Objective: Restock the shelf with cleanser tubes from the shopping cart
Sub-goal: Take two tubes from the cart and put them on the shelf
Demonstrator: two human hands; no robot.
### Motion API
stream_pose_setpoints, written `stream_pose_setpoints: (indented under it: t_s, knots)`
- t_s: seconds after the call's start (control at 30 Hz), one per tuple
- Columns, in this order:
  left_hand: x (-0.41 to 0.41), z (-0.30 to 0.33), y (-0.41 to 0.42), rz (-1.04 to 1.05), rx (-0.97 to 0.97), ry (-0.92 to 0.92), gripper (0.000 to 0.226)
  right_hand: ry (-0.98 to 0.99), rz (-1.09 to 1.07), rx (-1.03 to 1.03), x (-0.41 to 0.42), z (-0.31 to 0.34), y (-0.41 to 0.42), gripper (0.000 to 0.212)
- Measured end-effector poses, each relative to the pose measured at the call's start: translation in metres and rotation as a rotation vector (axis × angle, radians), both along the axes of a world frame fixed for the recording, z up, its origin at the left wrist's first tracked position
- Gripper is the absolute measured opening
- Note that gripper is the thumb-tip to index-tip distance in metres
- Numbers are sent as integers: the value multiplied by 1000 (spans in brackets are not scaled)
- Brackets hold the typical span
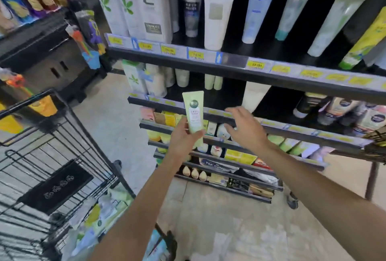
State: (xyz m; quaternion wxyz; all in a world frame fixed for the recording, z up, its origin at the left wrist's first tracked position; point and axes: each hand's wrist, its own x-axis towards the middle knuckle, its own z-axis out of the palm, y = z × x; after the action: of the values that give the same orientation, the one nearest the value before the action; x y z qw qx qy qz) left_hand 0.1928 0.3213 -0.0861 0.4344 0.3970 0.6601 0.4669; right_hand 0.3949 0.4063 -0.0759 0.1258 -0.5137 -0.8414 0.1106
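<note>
The left grip (pixel 183 135) is wrapped around the bottom end of 1 pale green cleanser tube (pixel 194 114). The thumb sits across the front of the tube and the other fingers curl behind it. The tube stands straight up with its flat crimped end on top and its label facing the person. It looks held that way so it can go onto the shelf facing out, like the tubes already standing there.

Just to the right of that grip, the right grip (pixel 244 129) holds nothing. Its fingers are spread and loose, and it is close to the tube but not touching it. It may be ready to take the tube or to make room on a shelf, but that is only a guess.

Behind both grips are the dark shelves (pixel 208 63) with yellow price tags along their front edges. The tube is in the air in front of them and is not on a shelf yet. Above the grips, tall tubes stand on their caps in a row with gaps between them.

Down and to the left of the left grip is the black wire shopping cart (pixel 69 156). More light green packs lie in its bottom, so there is likely more to put away.
</note>
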Motion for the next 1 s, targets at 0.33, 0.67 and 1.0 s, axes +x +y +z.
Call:
stream_pose_setpoints:
  t_s: [0.33,0.67,1.0]
  knots:
    - [-22,-38,55,32,271,53,46,-241,129,381,-24,-43,58,57]
    - [-23,-18,98,73,416,157,39,-250,77,370,-31,-59,70,45]
    - [-20,-14,174,39,287,345,49,-264,62,421,-32,-63,69,42]
